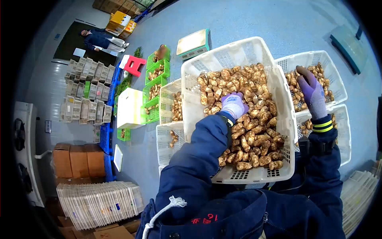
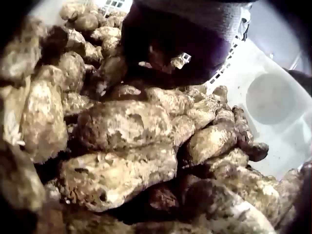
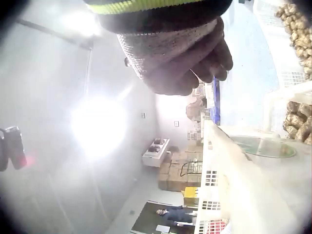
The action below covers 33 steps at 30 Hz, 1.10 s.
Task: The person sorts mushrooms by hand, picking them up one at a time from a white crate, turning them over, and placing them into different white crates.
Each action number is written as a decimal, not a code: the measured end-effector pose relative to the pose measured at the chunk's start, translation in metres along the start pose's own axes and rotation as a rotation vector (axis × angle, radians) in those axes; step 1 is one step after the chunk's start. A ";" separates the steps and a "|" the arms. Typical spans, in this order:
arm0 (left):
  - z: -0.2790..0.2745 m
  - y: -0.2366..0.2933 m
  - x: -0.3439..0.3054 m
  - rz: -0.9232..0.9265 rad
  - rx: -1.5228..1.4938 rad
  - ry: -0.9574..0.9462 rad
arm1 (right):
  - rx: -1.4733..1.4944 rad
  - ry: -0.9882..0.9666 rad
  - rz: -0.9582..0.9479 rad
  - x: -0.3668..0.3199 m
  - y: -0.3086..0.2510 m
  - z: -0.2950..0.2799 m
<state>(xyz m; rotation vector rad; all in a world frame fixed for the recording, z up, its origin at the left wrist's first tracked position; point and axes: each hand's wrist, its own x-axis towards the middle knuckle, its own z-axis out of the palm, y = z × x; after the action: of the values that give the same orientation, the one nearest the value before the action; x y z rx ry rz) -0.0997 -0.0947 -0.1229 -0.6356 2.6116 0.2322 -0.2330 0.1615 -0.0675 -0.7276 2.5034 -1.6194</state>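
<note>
Knobbly brown tubers (image 1: 258,139) fill much of a large white basket (image 1: 288,115). Among them lies my left hand (image 1: 234,104) in a grey and purple glove, its fingertips hidden. The left wrist view shows that glove (image 2: 180,41) dark against the tubers (image 2: 122,124); whether it grips one is unclear. My right hand (image 1: 312,93), gloved alike with brownish fingertips, hangs over a second white basket (image 1: 336,75) holding more tubers. Up close in the right wrist view, the right hand (image 3: 178,61) has loosely bent fingers and no visible object in them.
Green baskets (image 1: 153,81), a white box (image 1: 130,107) and a scale (image 1: 193,43) stand left of the large basket. A red stool (image 1: 135,65) is beyond them. A person (image 1: 101,40) stands far back by stacked crates (image 1: 85,101). More white baskets (image 1: 169,153) flank the large one.
</note>
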 end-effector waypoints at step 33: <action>-0.031 0.018 -0.190 0.236 -1.397 0.502 | 0.483 -0.616 0.039 -0.107 -0.095 0.082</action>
<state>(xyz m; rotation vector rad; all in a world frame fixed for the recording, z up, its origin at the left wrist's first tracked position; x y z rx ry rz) 0.0315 -0.0121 -0.0080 -0.8221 2.5932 2.3016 -0.0799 0.1059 -0.0407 -0.9179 1.6184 -1.5774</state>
